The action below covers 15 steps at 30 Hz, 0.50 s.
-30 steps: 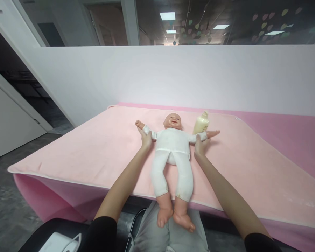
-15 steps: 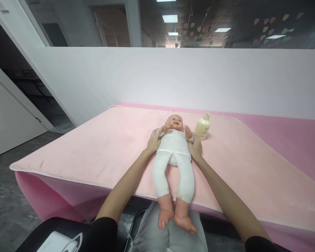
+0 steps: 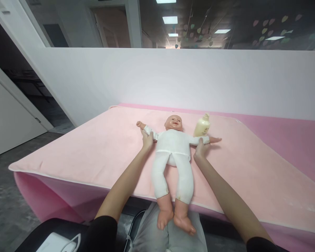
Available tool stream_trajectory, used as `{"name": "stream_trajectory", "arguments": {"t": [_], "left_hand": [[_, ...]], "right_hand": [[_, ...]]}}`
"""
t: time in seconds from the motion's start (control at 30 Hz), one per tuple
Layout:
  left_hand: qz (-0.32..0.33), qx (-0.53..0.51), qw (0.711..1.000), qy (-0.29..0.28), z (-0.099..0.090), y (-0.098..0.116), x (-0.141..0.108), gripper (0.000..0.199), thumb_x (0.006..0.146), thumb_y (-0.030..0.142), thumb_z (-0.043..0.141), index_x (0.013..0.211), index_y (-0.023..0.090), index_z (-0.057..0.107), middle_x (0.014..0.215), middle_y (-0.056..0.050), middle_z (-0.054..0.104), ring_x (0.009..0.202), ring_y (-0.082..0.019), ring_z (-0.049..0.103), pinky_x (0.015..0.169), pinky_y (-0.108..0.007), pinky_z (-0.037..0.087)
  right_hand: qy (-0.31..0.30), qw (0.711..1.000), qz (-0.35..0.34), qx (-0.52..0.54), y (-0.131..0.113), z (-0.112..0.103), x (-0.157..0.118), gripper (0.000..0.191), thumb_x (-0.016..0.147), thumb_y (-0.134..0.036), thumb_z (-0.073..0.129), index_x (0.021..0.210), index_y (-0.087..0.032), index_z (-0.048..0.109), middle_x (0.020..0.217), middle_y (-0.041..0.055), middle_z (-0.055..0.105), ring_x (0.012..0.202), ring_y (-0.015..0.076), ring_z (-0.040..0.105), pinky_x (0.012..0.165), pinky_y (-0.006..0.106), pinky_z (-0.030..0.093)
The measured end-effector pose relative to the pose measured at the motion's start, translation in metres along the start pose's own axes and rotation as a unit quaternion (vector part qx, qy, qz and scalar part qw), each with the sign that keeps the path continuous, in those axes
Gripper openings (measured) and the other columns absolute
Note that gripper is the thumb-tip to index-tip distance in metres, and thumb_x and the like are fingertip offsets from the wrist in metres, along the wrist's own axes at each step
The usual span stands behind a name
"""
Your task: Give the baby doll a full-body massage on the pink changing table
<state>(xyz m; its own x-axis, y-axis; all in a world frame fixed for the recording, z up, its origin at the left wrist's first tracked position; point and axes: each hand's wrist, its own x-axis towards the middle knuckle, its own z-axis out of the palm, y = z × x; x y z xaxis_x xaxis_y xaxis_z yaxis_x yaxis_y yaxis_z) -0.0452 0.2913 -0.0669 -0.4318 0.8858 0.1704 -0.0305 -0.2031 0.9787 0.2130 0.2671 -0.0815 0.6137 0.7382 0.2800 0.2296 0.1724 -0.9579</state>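
Head view: we note our left hand (image 3: pixel 147 140) and right hand (image 3: pixel 201 149) each clamped on a sleeved arm of the doll (image 3: pixel 173 144), trunk between them. It lies face-up, left of the bottle (image 3: pixel 202 126), arms spread, long axis running away from us, feet nearest.

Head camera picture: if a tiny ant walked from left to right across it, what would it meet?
The white door → your left hand → the doll's head → the pale yellow bottle → the doll's outstretched hand.
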Motion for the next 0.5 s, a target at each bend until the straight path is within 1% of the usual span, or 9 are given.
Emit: {"name": "stream_trajectory", "arguments": {"t": [0.03,0.07,0.13,0.2,0.23,0.3,0.33,0.4,0.5], "left_hand": [[0.060,0.066,0.996,-0.029,0.000,0.000,-0.003,0.078,0.081,0.020,0.052,0.147,0.026,0.010,0.127,-0.011,0.051,0.110,-0.023,0.055,0.091,-0.037,0.047],[0.114,0.127,0.983,-0.060,0.001,0.001,-0.006,0.078,0.082,0.020,0.050,0.148,0.025,0.009,0.130,-0.011,0.049,0.115,-0.024,0.052,0.095,-0.038,0.044],[0.194,0.235,0.942,-0.138,0.001,0.006,-0.013,0.073,0.082,0.016,0.046,0.148,0.024,0.017,0.133,-0.011,0.047,0.121,-0.025,0.047,0.099,-0.038,0.041],[0.241,0.324,0.891,-0.209,0.002,0.012,-0.018,0.066,0.080,0.010,0.041,0.143,0.028,0.033,0.133,-0.007,0.046,0.123,-0.024,0.044,0.099,-0.037,0.040],[0.255,0.357,0.868,-0.232,0.003,0.015,-0.020,0.065,0.079,0.007,0.039,0.139,0.031,0.040,0.133,-0.005,0.046,0.123,-0.023,0.044,0.099,-0.036,0.040],[0.270,0.396,0.842,-0.248,0.003,0.020,-0.023,0.066,0.076,0.004,0.036,0.133,0.034,0.047,0.133,-0.003,0.046,0.123,-0.021,0.044,0.099,-0.035,0.041],[0.272,0.399,0.840,-0.245,0.003,0.021,-0.023,0.066,0.076,0.003,0.036,0.133,0.034,0.048,0.133,-0.003,0.045,0.122,-0.021,0.044,0.098,-0.034,0.042],[0.272,0.381,0.850,-0.240,0.003,0.021,-0.023,0.067,0.075,0.003,0.036,0.134,0.033,0.046,0.132,-0.004,0.046,0.122,-0.021,0.045,0.096,-0.034,0.043],[0.242,0.323,0.889,-0.216,0.004,0.014,-0.019,0.066,0.076,0.007,0.039,0.139,0.029,0.040,0.131,-0.006,0.049,0.121,-0.023,0.046,0.098,-0.037,0.042]], "right_hand": [[0.001,1.000,0.011,-0.005,-0.003,0.000,-0.002,0.058,0.080,-0.042,0.044,0.130,-0.013,0.041,0.119,0.0147,0.057,0.104,0.0267,0.058,0.088,0.038,0.046],[-0.011,1.000,0.013,-0.019,-0.006,-0.001,-0.004,0.056,0.078,-0.040,0.047,0.127,-0.013,0.046,0.115,0.0134,0.060,0.100,0.0268,0.059,0.087,0.039,0.046],[-0.063,0.996,-0.021,-0.064,-0.011,-0.001,-0.007,0.050,0.075,-0.034,0.051,0.122,-0.017,0.054,0.108,0.0096,0.063,0.096,0.0260,0.059,0.087,0.040,0.046],[-0.128,0.981,-0.094,-0.114,-0.015,-0.002,-0.009,0.046,0.074,-0.023,0.047,0.118,-0.022,0.059,0.107,0.0063,0.064,0.099,0.0244,0.058,0.090,0.039,0.044],[-0.155,0.970,-0.131,-0.135,-0.016,-0.002,-0.010,0.047,0.073,-0.018,0.044,0.117,-0.024,0.060,0.108,0.0055,0.064,0.101,0.0235,0.057,0.091,0.038,0.043],[-0.188,0.951,-0.182,-0.167,-0.017,-0.002,-0.010,0.051,0.070,-0.010,0.040,0.114,-0.024,0.063,0.108,0.0056,0.063,0.102,0.0225,0.055,0.092,0.036,0.042],[-0.194,0.945,-0.191,-0.180,-0.018,-0.002,-0.010,0.052,0.069,-0.009,0.039,0.112,-0.024,0.064,0.106,0.0062,0.063,0.102,0.0227,0.055,0.092,0.035,0.042],[-0.186,0.945,-0.188,-0.192,-0.019,-0.003,-0.011,0.054,0.069,-0.008,0.039,0.115,-0.024,0.062,0.106,0.0071,0.062,0.102,0.0236,0.055,0.090,0.035,0.042],[-0.162,0.959,-0.157,-0.172,-0.022,-0.004,-0.015,0.053,0.071,-0.013,0.042,0.121,-0.025,0.055,0.110,0.0061,0.061,0.101,0.0243,0.055,0.089,0.037,0.042]]}}
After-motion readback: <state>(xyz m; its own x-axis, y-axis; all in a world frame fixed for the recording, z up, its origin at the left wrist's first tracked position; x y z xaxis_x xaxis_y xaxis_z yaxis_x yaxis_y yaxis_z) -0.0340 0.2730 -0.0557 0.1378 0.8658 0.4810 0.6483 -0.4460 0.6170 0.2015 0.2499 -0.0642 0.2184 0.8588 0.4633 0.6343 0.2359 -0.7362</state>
